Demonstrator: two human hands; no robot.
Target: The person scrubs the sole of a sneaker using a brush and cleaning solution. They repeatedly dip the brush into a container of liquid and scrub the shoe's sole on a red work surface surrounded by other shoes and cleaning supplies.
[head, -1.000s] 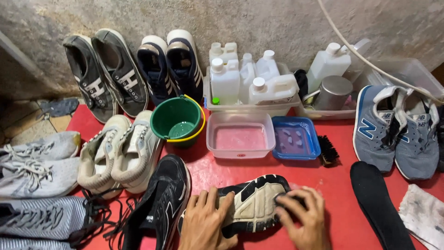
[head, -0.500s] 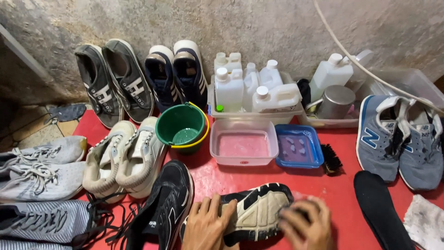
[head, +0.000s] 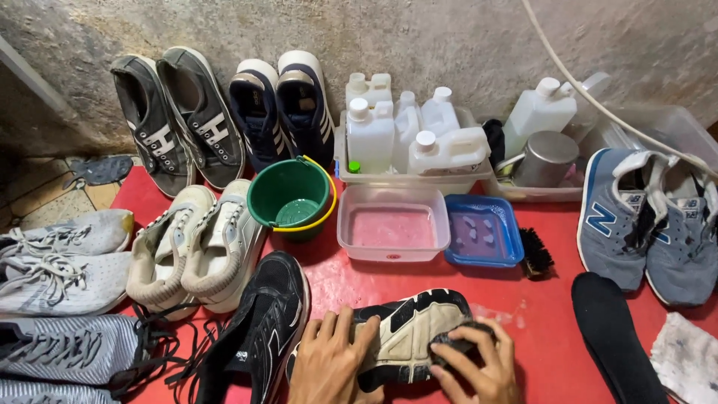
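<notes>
The black shoe [head: 407, 333] lies sole up on the red table [head: 538, 314] right under my hands, its pale, worn sole facing me and its toe pointing away to my right. My left hand [head: 329, 363] lies flat and spread across the heel half, pressing it down, and my right hand [head: 479, 359] is curled tight around a small dark cloth [head: 456, 340] held against the toe end of the sole. The shoe rests on its soft upper, so I judge it could roll or skid if my left hand lets up while the right one rubs hard. A wet patch [head: 497, 314] shines on the table just beyond my right hand, and that could let the shoe slide. Just left of my left hand lies the other black shoe [head: 262, 329] with its loose laces [head: 168, 348], which my wrist could snag. Straight ahead of my hands stands a clear tub of pinkish water [head: 393, 232], with a green bucket [head: 290, 198] to its left and a blue tray [head: 482, 232] to its right; a hard push forward could knock the shoe into the tub and slop water over the table. A black brush [head: 535, 253] lies beside the tray, and a black insole [head: 615, 337] lies off to my right, near enough for any spill to soak it. White bottles [head: 407, 135] stand further back by the wall.
</notes>
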